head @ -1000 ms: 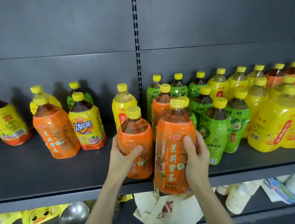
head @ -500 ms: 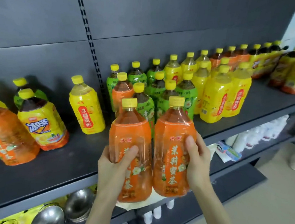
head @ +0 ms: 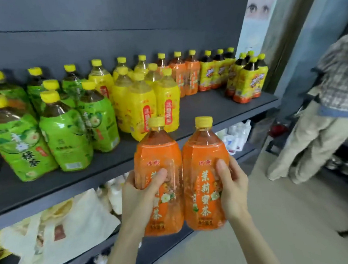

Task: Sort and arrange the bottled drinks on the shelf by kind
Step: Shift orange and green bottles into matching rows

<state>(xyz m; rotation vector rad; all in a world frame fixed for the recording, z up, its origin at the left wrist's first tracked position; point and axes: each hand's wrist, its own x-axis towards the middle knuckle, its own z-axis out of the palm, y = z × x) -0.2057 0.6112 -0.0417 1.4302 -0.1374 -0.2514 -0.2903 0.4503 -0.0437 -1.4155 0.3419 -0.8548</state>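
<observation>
**Head view.** The step in hand is the transfer of two orange-labelled bottles toward their own kind.

- The left hand grips the left orange bottle, thumb across the label front and fingers curled behind.
- The right hand grips the right orange bottle in the same way.
- Both bottles are upright and touch side by side. They are held in the air at lower centre of the frame, in front of the shelf and off its surface.

**Next move, as judged.** Carry both to the orange group at the back of the shelf, upper centre-right. It stands between the yellow bottles and the dark-tea bottles. The bare strip of shelf in front of that group looks like the place to set them. Lower each base flat and keep clear of the neighbouring rows.

**Materials and shapes.**
- The bottles have clear plastic bodies, rounded shoulders tapering to a narrow neck, and yellow screw caps.
- Their shrink sleeves are glossy and catch glare. Amber liquid shows above the sleeves.
- The green bottles stand at the left of the frame.
- The shelf deck is flat, matt and dark grey.
- Pale bags lie crumpled on the lower level, bottom left.
- A person in a checked shirt stands at the right edge.
</observation>
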